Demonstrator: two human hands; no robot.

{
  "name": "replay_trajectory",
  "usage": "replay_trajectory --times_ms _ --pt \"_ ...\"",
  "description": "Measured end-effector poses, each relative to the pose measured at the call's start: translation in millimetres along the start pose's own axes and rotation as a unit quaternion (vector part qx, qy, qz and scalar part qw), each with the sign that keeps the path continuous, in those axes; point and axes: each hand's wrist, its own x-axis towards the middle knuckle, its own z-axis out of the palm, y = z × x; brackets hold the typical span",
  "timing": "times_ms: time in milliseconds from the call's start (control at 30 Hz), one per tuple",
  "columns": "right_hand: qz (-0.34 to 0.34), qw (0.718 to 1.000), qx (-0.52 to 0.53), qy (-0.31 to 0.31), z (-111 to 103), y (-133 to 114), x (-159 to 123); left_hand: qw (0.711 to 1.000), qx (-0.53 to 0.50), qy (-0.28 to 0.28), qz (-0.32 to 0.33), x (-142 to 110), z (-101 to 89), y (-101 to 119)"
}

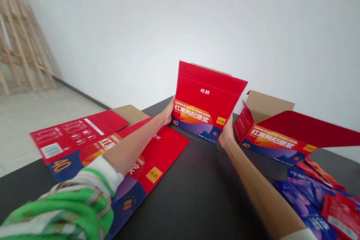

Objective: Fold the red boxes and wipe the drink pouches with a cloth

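A red, orange and blue printed carton (206, 86) stands upright in front of me at the back of the black table, its top flap raised. My left hand (168, 113) is closed on its left side, and my right hand (226, 133) grips the lower right side. The fingers are mostly hidden behind the carton. Close to my right hand is a second, matching open carton (272, 144), its flaps spread outward. Under my left forearm lies a flattened carton (165, 146) of the same print.
Several red and blue sachets (309, 191) lie in a pile at the right on the black table (202, 195). A white wall (168, 18) rises behind the table. Wooden easels (24, 41) lean against the wall at the far left, on a pale floor (17, 131).
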Motion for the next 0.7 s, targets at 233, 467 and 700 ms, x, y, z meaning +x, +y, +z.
replay_trajectory --times_ms 233,467,700 --pt "0.038 0.995 0.091 0.028 -4 12 18 0.999 -0.013 -0.026 0.039 -4 8.5 -9" --pt "0.054 0.994 -0.028 0.087 -7 17 22 0.999 -0.01 -0.031 0.033 -7 6.6 -7" --pt "0.113 0.974 -0.155 0.12 -48 -1 -31 0.999 0.007 0.028 0.028 -6 7.4 -8"
